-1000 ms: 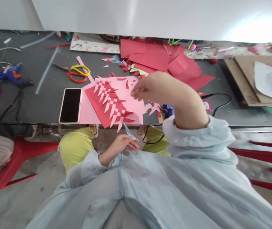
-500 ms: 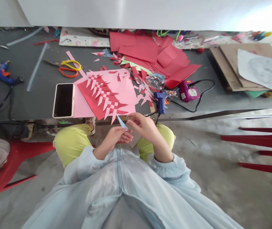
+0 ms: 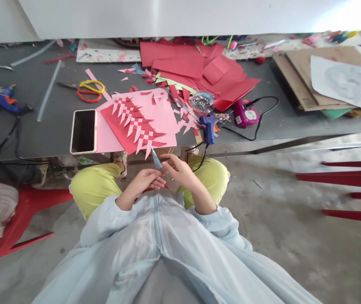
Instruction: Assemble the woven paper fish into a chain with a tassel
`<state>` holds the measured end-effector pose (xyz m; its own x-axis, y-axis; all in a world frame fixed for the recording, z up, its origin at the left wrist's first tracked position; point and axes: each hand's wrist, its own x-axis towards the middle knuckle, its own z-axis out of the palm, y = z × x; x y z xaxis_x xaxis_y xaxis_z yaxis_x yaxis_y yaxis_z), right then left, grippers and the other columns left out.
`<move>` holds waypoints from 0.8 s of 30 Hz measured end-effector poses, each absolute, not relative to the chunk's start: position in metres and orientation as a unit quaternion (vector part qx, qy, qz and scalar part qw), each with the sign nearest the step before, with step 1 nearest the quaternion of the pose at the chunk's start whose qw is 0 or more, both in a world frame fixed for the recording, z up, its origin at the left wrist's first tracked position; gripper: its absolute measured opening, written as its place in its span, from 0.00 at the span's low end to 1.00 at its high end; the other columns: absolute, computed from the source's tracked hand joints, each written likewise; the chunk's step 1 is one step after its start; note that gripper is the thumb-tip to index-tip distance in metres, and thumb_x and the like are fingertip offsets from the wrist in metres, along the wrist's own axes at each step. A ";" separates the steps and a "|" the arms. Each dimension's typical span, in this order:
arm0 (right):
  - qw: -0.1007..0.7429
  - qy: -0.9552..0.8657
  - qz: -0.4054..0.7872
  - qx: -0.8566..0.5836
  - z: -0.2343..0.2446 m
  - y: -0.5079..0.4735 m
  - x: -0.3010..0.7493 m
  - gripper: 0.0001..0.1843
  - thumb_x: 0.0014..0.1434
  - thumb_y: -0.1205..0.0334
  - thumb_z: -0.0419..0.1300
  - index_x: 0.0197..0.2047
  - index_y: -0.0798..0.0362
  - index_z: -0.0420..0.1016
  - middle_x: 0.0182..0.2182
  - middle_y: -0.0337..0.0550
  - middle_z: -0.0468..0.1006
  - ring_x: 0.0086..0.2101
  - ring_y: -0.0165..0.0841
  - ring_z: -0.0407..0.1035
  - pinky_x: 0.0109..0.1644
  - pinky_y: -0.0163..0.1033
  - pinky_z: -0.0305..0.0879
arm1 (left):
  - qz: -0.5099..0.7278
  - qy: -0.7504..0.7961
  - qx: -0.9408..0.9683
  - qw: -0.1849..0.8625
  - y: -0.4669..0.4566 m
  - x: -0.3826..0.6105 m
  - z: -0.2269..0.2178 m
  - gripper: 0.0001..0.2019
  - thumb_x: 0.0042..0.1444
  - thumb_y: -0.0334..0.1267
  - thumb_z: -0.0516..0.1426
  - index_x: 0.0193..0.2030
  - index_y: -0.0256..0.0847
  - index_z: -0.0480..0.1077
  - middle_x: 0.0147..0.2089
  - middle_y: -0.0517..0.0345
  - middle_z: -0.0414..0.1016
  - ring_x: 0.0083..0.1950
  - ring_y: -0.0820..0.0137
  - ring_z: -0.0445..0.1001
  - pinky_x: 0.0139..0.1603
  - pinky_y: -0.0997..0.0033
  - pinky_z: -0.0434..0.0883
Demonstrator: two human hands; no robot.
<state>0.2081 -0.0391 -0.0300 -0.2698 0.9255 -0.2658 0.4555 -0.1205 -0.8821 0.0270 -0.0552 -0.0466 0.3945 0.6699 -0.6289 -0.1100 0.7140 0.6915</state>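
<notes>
Over my lap, just off the table's edge, my right hand pinches the end of a light blue tassel, whose strands point up toward the table. My left hand is half curled beside it. Red paper shows along the underside of the left fingers and past their tips, mostly hidden by the hand. Nearest on the table, woven red-and-pink paper fish shapes lie in a slanting row on a red sheet, which rests on pink paper.
A phone lies left of the pink paper, with scissors behind it. To the right are a blue glue gun, a bowl of beads and a purple box. Red sheets and cardboard lie farther back.
The blue tassel has passed from my left fingers to my right fingertips. My right hand has come inward to the left, and red paper now shows under my left hand.
</notes>
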 end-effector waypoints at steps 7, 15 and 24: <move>0.217 -0.644 0.413 -0.607 -0.019 -0.036 0.220 0.21 0.66 0.54 0.53 0.60 0.48 0.68 0.38 0.43 0.84 0.37 0.39 0.78 0.47 0.45 0.71 | 0.272 0.507 0.315 0.755 -0.040 -0.006 -0.040 0.24 0.48 0.55 0.70 0.42 0.35 0.77 0.32 0.52 0.82 0.31 0.70 0.80 0.32 0.74 0.75; 0.087 -0.721 0.276 -0.630 -0.002 -0.020 0.202 0.31 0.71 0.55 0.47 0.74 0.53 0.56 0.36 0.47 0.84 0.36 0.42 0.78 0.40 0.41 0.67 | 0.320 0.523 0.342 0.712 -0.029 0.000 -0.037 0.26 0.51 0.62 0.64 0.36 0.37 0.74 0.26 0.58 0.77 0.25 0.74 0.76 0.28 0.76 0.72; 0.044 -0.720 0.294 -0.626 -0.006 -0.023 0.202 0.34 0.70 0.55 0.49 0.76 0.55 0.51 0.33 0.45 0.85 0.35 0.43 0.79 0.39 0.42 0.68 | 0.265 0.544 0.407 0.684 -0.033 -0.008 -0.038 0.24 0.53 0.61 0.61 0.34 0.37 0.73 0.26 0.55 0.77 0.25 0.72 0.75 0.27 0.72 0.73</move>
